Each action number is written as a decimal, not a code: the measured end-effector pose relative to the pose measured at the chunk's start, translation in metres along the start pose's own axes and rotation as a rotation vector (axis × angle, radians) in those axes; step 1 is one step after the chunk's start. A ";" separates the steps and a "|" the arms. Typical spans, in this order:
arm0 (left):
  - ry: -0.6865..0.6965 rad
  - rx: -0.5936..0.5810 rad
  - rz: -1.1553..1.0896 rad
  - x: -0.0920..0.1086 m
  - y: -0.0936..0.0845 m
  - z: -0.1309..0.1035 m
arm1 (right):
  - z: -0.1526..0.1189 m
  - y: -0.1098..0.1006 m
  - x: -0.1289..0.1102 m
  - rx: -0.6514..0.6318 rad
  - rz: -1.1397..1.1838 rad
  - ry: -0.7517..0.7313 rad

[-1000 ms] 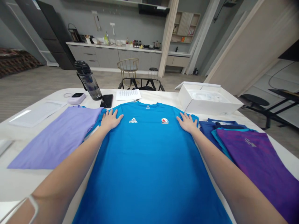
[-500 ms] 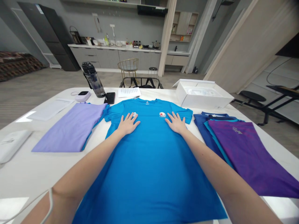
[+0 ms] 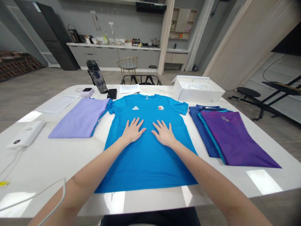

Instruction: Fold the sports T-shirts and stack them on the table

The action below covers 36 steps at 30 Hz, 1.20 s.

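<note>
In the head view, a bright blue short-sleeved cloth T-shirt (image 3: 150,163) lay at the centre of a glossy white table (image 3: 141,202), its collar toward twelve o'clock and its hem toward six. The left hand (image 3: 133,131) rested on the chest part toward eleven, and the right hand (image 3: 164,133) toward one. On both hands the fingers were straight and spread well apart, palms down, and they had hold of nothing. I judge that they were so wide in order to press the cloth evenly, without pinching it.

The sleeves lay outward, probably so that the shirt could be flat. A folded lilac cloth garment (image 3: 76,121) was near ten o'clock, and a folded purple cloth garment (image 3: 237,138), over blue layers, at three; it seems these were put aside to give the shirt its room. An open white cardboard box (image 3: 199,94) stood at one, and a dark transparent plastic bottle (image 3: 100,82) upright at eleven, perhaps to be out of the arms' way.
</note>
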<state>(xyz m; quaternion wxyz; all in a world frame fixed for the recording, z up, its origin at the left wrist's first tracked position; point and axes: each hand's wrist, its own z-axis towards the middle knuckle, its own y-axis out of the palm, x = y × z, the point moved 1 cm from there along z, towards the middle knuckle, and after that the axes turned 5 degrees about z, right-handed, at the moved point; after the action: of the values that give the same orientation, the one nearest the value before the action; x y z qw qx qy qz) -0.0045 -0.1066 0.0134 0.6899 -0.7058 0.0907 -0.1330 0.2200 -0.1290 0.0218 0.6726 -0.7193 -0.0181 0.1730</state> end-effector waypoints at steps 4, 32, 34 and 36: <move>0.032 0.008 -0.003 0.024 -0.001 -0.044 | -0.034 0.005 -0.011 0.028 -0.007 0.062; 0.038 0.055 -0.040 0.055 -0.009 -0.139 | -0.151 -0.003 0.035 0.021 -0.036 0.106; 0.019 0.081 -0.047 0.053 -0.013 -0.108 | -0.128 -0.008 0.034 0.036 -0.027 0.075; -0.014 0.079 -0.051 0.048 -0.017 -0.072 | -0.097 -0.014 0.033 0.045 -0.018 0.063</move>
<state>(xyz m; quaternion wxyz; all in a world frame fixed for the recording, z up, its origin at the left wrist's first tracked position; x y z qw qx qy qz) 0.0172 -0.1898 0.0345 0.7141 -0.6811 0.0624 -0.1492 0.2809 -0.2121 0.0317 0.6904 -0.7089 0.0004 0.1444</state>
